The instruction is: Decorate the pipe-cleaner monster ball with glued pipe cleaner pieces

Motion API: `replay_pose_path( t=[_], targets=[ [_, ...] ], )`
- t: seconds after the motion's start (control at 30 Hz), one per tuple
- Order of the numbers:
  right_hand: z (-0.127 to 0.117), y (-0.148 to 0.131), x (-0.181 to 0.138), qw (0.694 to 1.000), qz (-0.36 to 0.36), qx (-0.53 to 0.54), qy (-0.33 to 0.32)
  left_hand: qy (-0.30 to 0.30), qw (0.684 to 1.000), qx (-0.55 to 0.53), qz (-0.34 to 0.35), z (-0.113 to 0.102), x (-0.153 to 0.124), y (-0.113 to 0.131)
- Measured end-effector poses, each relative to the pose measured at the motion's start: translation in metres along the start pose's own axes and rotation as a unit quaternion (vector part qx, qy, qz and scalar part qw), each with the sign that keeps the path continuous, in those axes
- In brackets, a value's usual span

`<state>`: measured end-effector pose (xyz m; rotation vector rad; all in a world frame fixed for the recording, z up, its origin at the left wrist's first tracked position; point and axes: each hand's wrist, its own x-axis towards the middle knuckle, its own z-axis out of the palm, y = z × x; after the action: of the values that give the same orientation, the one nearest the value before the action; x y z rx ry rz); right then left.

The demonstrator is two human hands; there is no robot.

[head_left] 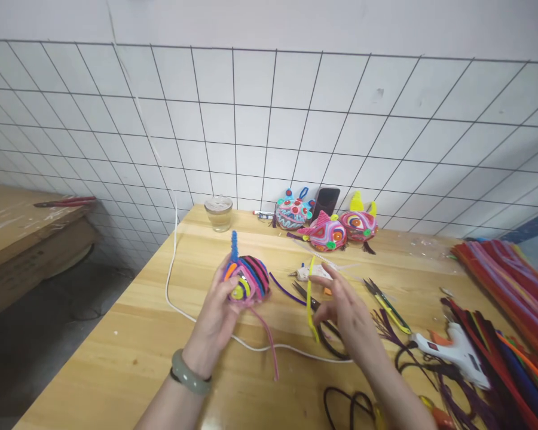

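Note:
My left hand [217, 307] is closed around a small round pipe-cleaner ornament [256, 276] with pink, black and blue stripes. A blue fuzzy stem [234, 246] stands up from its top, and a pink pipe cleaner [271, 346] trails below it. My right hand [349, 313] hovers to the right with fingers apart. Its fingertips are at a yellow pipe cleaner [309, 298]; whether they touch it I cannot tell. Dark-handled scissors [329, 343] lie partly under that hand, beside a purple pipe cleaner [287, 289] and a white glue-gun-like piece [311, 273].
Several finished ornaments [327, 232] and a phone [326, 203] stand at the back by the tiled wall, with a glass cup [219, 212] to the left. Tweezers [388, 304], a white glue gun [455, 352] and pipe-cleaner bundles [511, 280] lie right. A white cord [296, 352] crosses the table.

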<state>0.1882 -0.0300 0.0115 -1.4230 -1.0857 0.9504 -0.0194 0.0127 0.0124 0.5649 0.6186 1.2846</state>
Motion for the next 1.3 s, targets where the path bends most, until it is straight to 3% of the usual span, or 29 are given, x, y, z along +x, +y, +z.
replay_pose_path(
  t=[0.2, 0.43, 0.67, 0.83, 1.0, 1.3],
  targets=[
    [-0.031, -0.011, 0.016, 0.993, -0.005, -0.116, 0.013, 0.066, 0.995, 0.004, 0.077, -0.016, 0.011, 0.017],
    [-0.036, 0.006, 0.017, 0.97, -0.027, -0.239, -0.031, 0.085, 0.992, 0.004, 0.095, -0.017, 0.012, 0.022],
    [-0.026, 0.016, 0.015, 0.887, -0.105, -0.428, -0.141, 0.085, 0.993, -0.022, 0.079, -0.019, 0.013, 0.023],
    [-0.023, 0.018, 0.011, 0.864, -0.111, -0.463, -0.167, 0.087, 0.994, -0.036, 0.059, -0.021, 0.015, 0.024],
    [-0.042, 0.022, 0.01, 0.845, -0.079, -0.51, -0.142, 0.1, 0.991, -0.072, 0.044, -0.02, 0.017, 0.026],
    [-0.076, 0.04, 0.024, 0.839, -0.017, -0.542, -0.035, 0.092, 0.992, -0.076, 0.03, -0.02, 0.016, 0.021]
  ],
)
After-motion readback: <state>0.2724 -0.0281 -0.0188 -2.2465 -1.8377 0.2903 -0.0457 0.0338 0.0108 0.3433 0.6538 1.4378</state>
